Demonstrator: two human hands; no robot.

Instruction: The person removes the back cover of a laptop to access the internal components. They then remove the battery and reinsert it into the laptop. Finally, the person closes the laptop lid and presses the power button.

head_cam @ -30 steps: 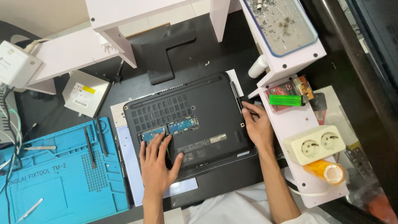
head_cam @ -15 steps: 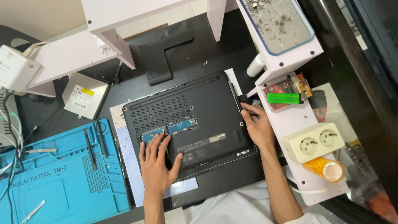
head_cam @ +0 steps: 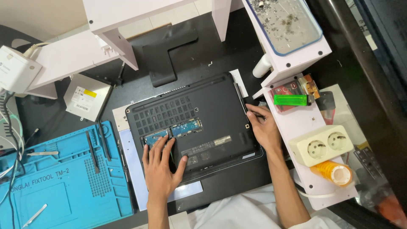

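The left hand lies flat, fingers spread, on the upside-down black laptop with one white label. The right hand pinches a thin black tool at the laptop's edge. One green lighter lies nearby.

Both hands on upturned laptop (left hand flat, right hand at edge)

Two bare forearms come up from the bottom edge, no sleeves on either, no watch, no bracelet showing at the wrists. The left hand is uncovered, no glove, no ring that can be made out, nails short and plain. The right hand is bare too, ungloved, fingers free of any visible jewellery. Between the arms, low in the view, there is a stretch of white cloth, softly creased, the person's garment, running to the lower right corner, where a white edge meets the right upper arm.
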